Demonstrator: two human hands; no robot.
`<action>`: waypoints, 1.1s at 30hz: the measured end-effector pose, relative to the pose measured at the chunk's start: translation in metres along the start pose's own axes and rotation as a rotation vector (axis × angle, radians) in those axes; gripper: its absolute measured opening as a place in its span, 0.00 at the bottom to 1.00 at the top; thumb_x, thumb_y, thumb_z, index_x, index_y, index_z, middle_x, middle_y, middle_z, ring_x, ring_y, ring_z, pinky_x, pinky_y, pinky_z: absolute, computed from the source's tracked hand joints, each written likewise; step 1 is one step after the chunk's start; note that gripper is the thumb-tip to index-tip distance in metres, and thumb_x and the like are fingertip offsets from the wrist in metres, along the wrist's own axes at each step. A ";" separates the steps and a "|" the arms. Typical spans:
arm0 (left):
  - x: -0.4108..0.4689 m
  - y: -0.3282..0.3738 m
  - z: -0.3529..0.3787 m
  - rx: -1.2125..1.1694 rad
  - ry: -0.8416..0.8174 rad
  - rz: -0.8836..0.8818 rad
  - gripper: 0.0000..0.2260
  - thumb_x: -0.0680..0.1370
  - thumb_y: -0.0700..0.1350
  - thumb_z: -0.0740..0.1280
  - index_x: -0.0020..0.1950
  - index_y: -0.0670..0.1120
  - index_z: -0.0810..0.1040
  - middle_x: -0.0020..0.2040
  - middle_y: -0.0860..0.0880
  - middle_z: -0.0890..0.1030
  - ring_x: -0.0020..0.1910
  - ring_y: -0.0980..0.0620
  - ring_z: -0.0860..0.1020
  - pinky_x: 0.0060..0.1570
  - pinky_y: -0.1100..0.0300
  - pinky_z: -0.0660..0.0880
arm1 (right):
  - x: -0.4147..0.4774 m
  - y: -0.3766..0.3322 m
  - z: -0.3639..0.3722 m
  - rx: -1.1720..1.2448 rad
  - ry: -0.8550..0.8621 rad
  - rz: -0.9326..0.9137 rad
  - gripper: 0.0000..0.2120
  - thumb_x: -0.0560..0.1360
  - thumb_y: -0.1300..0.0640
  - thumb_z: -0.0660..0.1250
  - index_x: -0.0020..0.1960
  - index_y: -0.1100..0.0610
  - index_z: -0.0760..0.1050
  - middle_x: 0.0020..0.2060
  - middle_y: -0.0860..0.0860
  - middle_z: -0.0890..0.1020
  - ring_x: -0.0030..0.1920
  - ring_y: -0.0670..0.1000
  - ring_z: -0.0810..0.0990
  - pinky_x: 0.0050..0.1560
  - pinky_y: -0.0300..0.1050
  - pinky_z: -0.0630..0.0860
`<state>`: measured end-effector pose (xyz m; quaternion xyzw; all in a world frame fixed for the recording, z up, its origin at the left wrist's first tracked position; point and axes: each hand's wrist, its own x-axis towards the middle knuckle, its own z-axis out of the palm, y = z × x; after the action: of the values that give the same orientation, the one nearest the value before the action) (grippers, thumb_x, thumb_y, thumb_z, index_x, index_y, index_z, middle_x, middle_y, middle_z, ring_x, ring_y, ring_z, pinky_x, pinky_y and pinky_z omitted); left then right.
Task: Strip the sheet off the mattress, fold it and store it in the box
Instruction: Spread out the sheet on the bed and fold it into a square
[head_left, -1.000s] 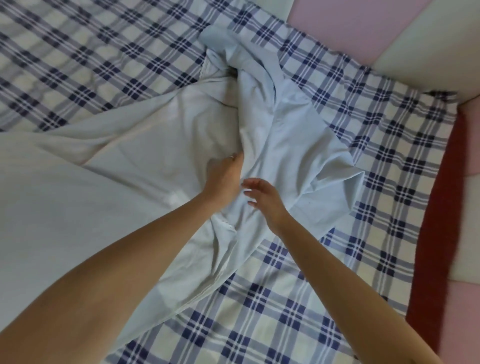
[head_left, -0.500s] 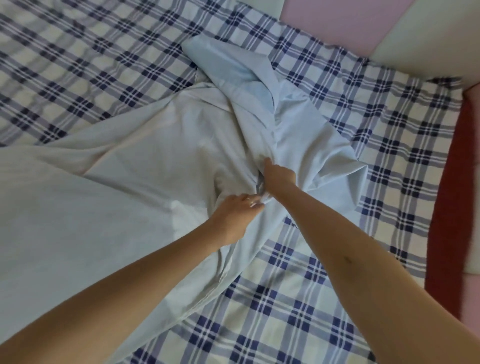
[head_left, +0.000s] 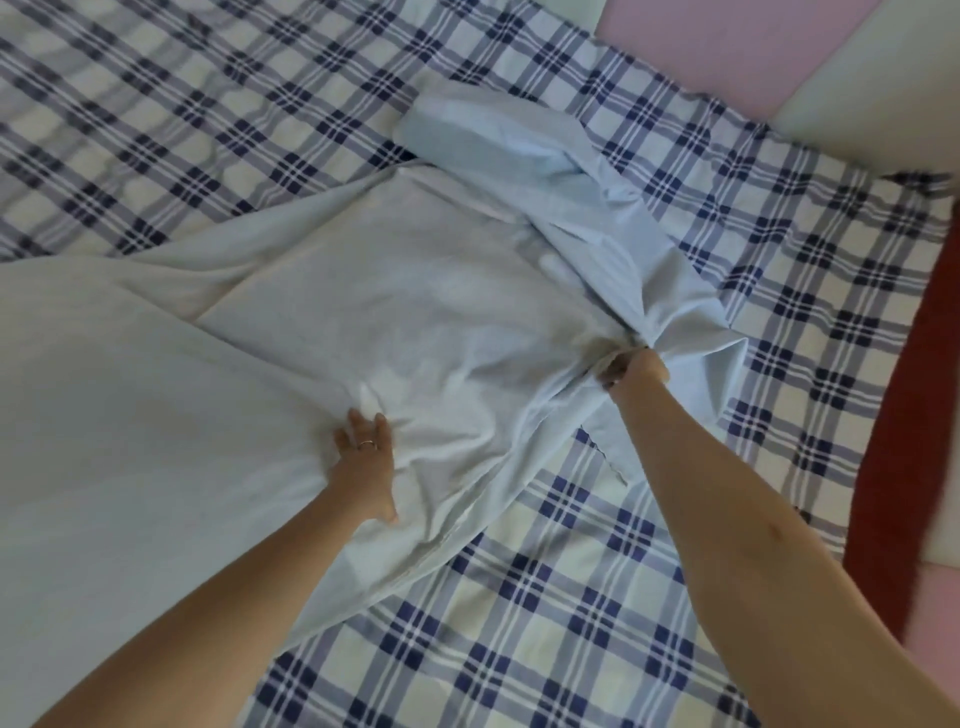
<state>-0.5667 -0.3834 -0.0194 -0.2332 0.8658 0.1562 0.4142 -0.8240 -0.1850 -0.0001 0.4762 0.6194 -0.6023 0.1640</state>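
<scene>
left hand (head_left: 363, 470) lies flat on the pale sheet (head_left: 415, 312); right hand (head_left: 636, 366) grips its bunched fold.

Right hand (head_left: 636, 366) fingers are buried in the bunched sheet (head_left: 363, 312) at centre right, so grip detail is unreadable. Left hand (head_left: 363, 462) fingertips are partly sunk in folds, lower centre. Sheet runs off the left edge and hides the plaid mattress (head_left: 571, 623) beneath it. Both forearms are cut by the bottom edge. Red strip (head_left: 909, 441) at the right edge is blurred, can't tell what it is. Mattress is cropped at top and bottom.

Dim, soft daylight — edges blurred (wide-angle warp), faint shadows.
</scene>
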 end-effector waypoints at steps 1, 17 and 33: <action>0.003 -0.002 0.002 -0.015 -0.019 -0.005 0.62 0.65 0.57 0.76 0.73 0.37 0.28 0.71 0.29 0.32 0.72 0.28 0.39 0.72 0.41 0.51 | -0.003 0.013 -0.004 -0.012 0.023 0.033 0.10 0.77 0.51 0.64 0.50 0.59 0.74 0.33 0.53 0.76 0.29 0.50 0.73 0.29 0.40 0.73; -0.031 0.066 0.079 -0.046 0.650 0.347 0.23 0.56 0.34 0.76 0.50 0.43 0.80 0.43 0.46 0.77 0.38 0.48 0.77 0.28 0.58 0.74 | -0.043 0.077 -0.004 -0.386 0.160 -0.445 0.10 0.78 0.57 0.62 0.56 0.61 0.68 0.57 0.56 0.69 0.46 0.53 0.71 0.45 0.42 0.66; -0.032 0.082 0.060 -0.177 0.637 0.367 0.04 0.65 0.38 0.73 0.37 0.41 0.80 0.36 0.47 0.78 0.36 0.48 0.78 0.21 0.60 0.72 | -0.031 0.066 -0.017 -0.553 -0.551 0.017 0.19 0.79 0.61 0.61 0.30 0.55 0.63 0.20 0.47 0.66 0.19 0.44 0.61 0.27 0.36 0.62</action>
<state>-0.5544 -0.2773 -0.0242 -0.1458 0.9618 0.2215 0.0674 -0.7503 -0.1933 -0.0109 0.2395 0.6869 -0.5167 0.4514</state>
